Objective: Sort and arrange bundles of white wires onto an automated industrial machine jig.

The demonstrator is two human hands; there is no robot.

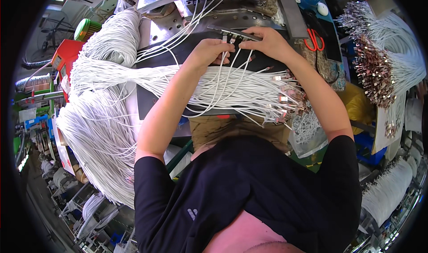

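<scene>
My left hand (208, 53) is closed, thumb and fingertips pinching the connector end (224, 38) of a white cable at the near side of a narrow metal bar (234, 32). My right hand (273, 44) is wrapped round the bar's right end, index finger over its far side. Its thumb presses near another white cable (248, 60) that hangs toward me. Dark slots or sockets show under the bar, partly hidden by my fingers. Below both hands, a thick bundle of white cables (223, 89) lies across a black mat (158, 56), metal-tipped connectors (283, 99) at its right end.
Large coils of white cable (96, 132) hang at the left. Several cables run up to a metal machine plate (171, 23). Orange-handled scissors (314, 39) and a grey block (292, 16) lie right of my hands. A clear bag of small white parts (306, 128) sits nearer; more cables (379, 61) hang right.
</scene>
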